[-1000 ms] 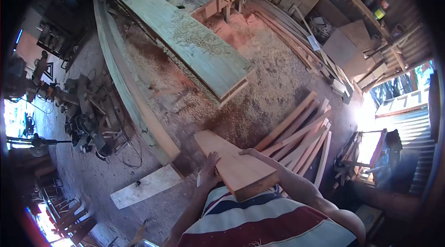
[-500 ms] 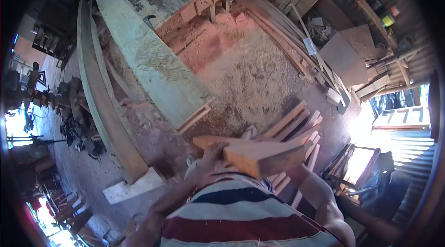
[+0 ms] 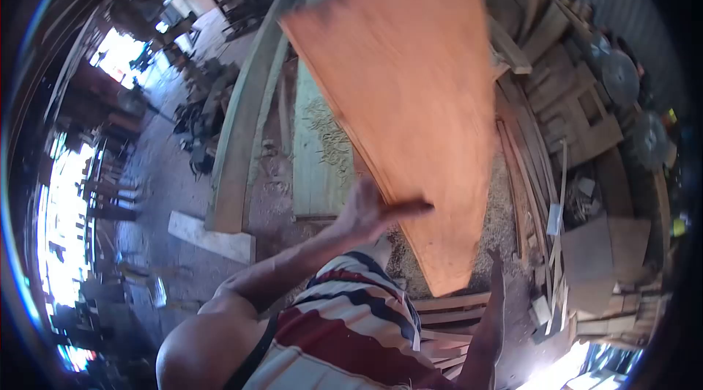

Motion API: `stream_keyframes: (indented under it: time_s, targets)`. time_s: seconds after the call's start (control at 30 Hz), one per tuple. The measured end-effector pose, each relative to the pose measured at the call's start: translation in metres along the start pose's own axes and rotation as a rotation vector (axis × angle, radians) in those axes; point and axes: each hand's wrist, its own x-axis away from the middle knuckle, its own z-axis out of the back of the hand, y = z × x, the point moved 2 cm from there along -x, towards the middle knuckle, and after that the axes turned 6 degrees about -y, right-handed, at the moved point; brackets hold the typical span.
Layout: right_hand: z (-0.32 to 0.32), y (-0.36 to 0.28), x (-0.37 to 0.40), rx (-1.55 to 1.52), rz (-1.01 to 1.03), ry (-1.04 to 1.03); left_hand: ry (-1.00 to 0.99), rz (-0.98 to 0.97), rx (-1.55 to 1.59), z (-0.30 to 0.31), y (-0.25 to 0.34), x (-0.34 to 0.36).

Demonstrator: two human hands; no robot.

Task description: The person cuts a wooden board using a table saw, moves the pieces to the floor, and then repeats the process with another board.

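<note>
A wide orange-brown wooden board (image 3: 421, 104) is raised in front of me, its broad face toward me, its far end blurred by motion. My left hand (image 3: 377, 210) grips its left edge near the lower end, thumb lying over the face and the other fingers largely hidden behind. My right hand (image 3: 496, 269) is to the right of the board's lower end, seen edge-on with fingers stretched upward. A small gap shows between it and the board.
A pale plank (image 3: 313, 185) with shavings lies behind the board, and a long curved-looking timber (image 3: 238, 148) is left of it. A short white board (image 3: 212, 238) lies on the floor. Stacked wood strips (image 3: 450, 313) are by my legs; more boards (image 3: 597, 258) lean at right.
The board has swung up from waist height to stand tall before me, its broad face now visible. My right hand has come off it. My view has turned left.
</note>
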Motion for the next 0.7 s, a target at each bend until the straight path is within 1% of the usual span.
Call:
stream_keyframes:
  time_s: [0.07, 0.13, 0.2, 0.23, 0.27, 0.33, 0.4, 0.47, 0.5, 0.53, 0.6, 0.63, 0.67, 0.7]
  targets:
    - [0.001, -0.016, -0.021, 0.096, -0.033, -0.075, 0.185, -0.115, 0.291, 0.014, -0.005, -0.034]
    - [-0.008, -0.027, -0.048, 0.166, -0.047, -0.248, 0.472, -0.239, 0.320, 0.032, -0.045, -0.085]
    - [-0.015, -0.037, -0.060, 0.238, -0.071, -0.377, 0.672, -0.279, 0.488, 0.052, -0.060, -0.140]
    - [-0.015, -0.037, -0.064, 0.282, -0.086, -0.401, 0.666, -0.250, 0.810, 0.054, -0.061, -0.172]
    - [-0.016, -0.036, -0.069, 0.321, -0.097, -0.413, 0.705, -0.225, 0.828, 0.045, -0.075, -0.196]
    - [-0.021, -0.037, -0.083, 0.368, -0.134, -0.391, 0.730, -0.186, 0.845, 0.052, -0.121, -0.267]
    - [-0.018, -0.042, -0.107, 0.413, -0.176, -0.364, 0.604, 0.079, 0.994, 0.039, -0.158, -0.327]
    - [-0.017, -0.051, -0.134, 0.432, -0.248, -0.331, 0.457, 0.078, 1.182, 0.018, -0.194, -0.397]
    - [-0.020, -0.062, -0.152, 0.441, -0.281, -0.325, 0.446, 0.196, 1.146, 0.013, -0.212, -0.435]
    - [-0.018, -0.071, -0.166, 0.452, -0.319, -0.326, 0.451, 0.335, 1.114, 0.002, -0.233, -0.458]
    - [-0.018, -0.088, -0.201, 0.471, -0.367, -0.338, 0.458, 0.321, 1.127, -0.008, -0.280, -0.520]
    - [-0.018, -0.097, -0.214, 0.476, -0.392, -0.351, 0.440, 0.330, 1.138, -0.018, -0.276, -0.541]
    - [-0.017, -0.101, -0.227, 0.477, -0.424, -0.366, 0.475, 0.331, 1.106, -0.013, -0.280, -0.562]
    - [-0.017, -0.110, -0.236, 0.478, -0.467, -0.387, 0.469, 0.350, 1.088, -0.001, -0.268, -0.581]
